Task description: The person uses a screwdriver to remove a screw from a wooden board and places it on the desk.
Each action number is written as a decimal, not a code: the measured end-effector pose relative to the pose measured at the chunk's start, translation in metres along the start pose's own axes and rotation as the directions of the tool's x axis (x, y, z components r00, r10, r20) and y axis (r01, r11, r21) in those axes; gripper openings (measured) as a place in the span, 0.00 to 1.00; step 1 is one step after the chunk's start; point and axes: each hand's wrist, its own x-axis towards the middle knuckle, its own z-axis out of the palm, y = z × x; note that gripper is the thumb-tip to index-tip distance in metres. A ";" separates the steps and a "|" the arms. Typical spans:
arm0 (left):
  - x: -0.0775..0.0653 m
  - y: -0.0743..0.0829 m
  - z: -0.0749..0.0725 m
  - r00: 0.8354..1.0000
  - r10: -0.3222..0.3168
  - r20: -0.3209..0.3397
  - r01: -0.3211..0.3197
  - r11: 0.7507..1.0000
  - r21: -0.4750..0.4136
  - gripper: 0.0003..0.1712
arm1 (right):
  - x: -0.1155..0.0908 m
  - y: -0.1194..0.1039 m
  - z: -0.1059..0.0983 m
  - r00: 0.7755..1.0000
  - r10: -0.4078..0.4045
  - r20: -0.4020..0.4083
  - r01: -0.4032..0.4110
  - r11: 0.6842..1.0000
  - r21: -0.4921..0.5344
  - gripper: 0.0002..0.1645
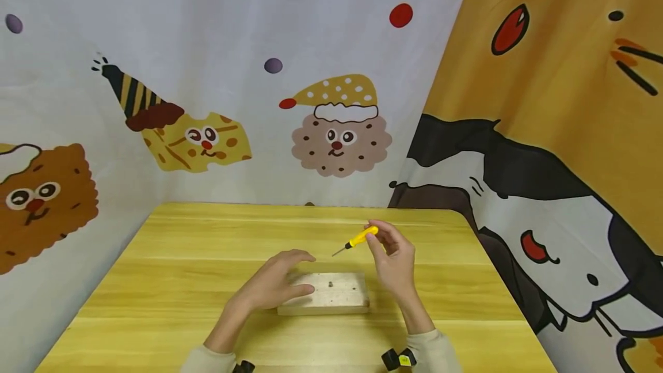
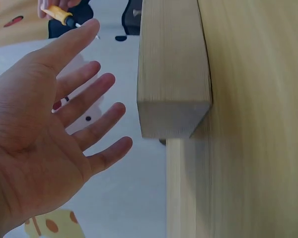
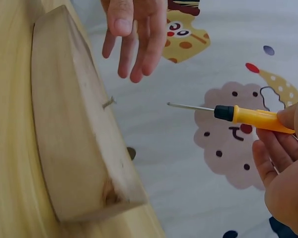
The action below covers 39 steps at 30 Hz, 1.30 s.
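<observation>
A yellow-handled screwdriver [image 1: 361, 237] with a black collar and thin metal shaft is pinched by the handle in my right hand [image 1: 395, 258]. Its tip points down and left, apart from everything in the right wrist view. Below lies a pale wooden block [image 1: 336, 302] on the table. A screw [image 3: 109, 102] stands partway out of the block's top face, its head raised above the wood. My left hand [image 1: 274, 281] hovers by the block's left end, fingers spread and holding nothing; the left wrist view shows its palm [image 2: 35, 134] apart from the wood.
The block sits near the middle of a wood-grain table [image 1: 207, 246]. A small dark spot [image 1: 354, 288] marks the block's top toward its right side. Behind and to the right hangs a printed cartoon curtain [image 1: 223, 27], close to the table's far edge.
</observation>
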 end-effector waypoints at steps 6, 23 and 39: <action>0.010 0.008 0.013 0.999 0.040 -0.004 -0.040 0.998 0.043 0.30 | 0.001 0.007 -0.021 0.995 0.097 -0.026 -0.097 0.995 -0.019 0.15; 0.027 0.005 0.041 0.986 0.164 -0.030 -0.157 0.975 0.154 0.15 | 0.003 0.016 -0.069 0.985 0.169 -0.029 -0.171 0.977 -0.126 0.15; 0.028 0.011 0.045 0.992 0.116 -0.043 -0.108 0.983 0.150 0.04 | -0.001 0.021 -0.080 0.985 0.167 -0.039 -0.170 0.979 -0.110 0.15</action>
